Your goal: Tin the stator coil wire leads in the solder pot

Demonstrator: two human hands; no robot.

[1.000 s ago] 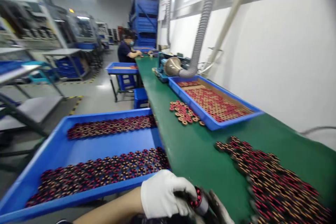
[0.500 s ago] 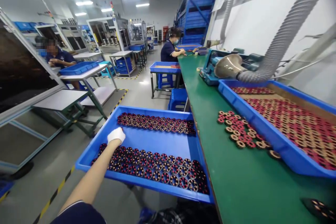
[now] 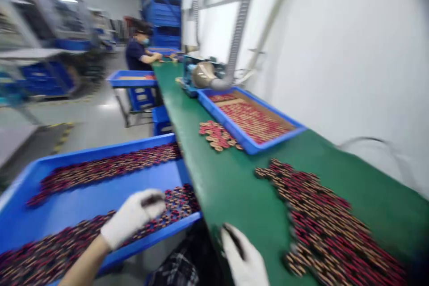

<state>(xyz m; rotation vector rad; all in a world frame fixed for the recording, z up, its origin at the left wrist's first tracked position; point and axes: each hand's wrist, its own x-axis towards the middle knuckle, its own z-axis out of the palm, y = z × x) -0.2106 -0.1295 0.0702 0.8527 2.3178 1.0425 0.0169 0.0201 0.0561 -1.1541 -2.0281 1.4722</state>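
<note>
Head view: your left hand (image 3: 136, 215), in a white glove, was above the near band of rings (image 3: 50, 250) in the blue tray (image 3: 100, 202) at the left, its fingers curled; blur hid whether they gripped a ring, and contact with those below could not be told. Your right hand (image 3: 244, 257), also gloved, was at the near edge of the green bench (image 3: 228, 187), fingers bent and partly dark; whether it was closed on anything could not be told. The rings, dark with red and tan segments, lay in two bands in the tray beside you, with bare blue floor between them. To the right of your right hand, a pile of rings (image 3: 335, 223) spread over the bench. Farther along, a loose cluster of paler rings (image 3: 216, 135) lay just beside a second tray (image 3: 231, 127), itself filled with red and tan rows. Behind that tray stood a machine (image 3: 203, 75) with a cone-shaped hood joined to a grey hose (image 3: 238, 31). A co-worker (image 3: 136, 56) in a dark shirt sat at the bench's far end, well apart from you.
</note>
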